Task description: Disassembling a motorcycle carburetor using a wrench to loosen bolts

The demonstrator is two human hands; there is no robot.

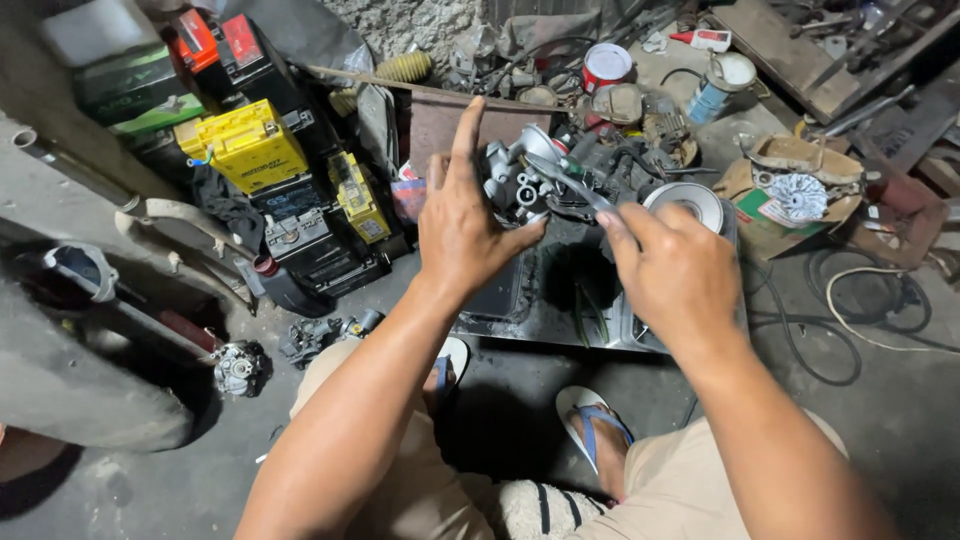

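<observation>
Left hand (465, 235) grips carburetor (515, 180) | right hand (675, 270) pinches screwdriver (568, 183)

My left hand (462, 232) steadies a dull cast-metal carburetor (520, 175) while my right hand (672, 270) works a shiny steel tool (568, 181) above a glossy, oily metal tray (560, 300) on rough concrete floor (200, 480).

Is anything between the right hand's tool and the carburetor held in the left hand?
Nothing visible. The right hand holds a thin tool whose tip already reaches the carburetor, gripped by the left hand.
</observation>
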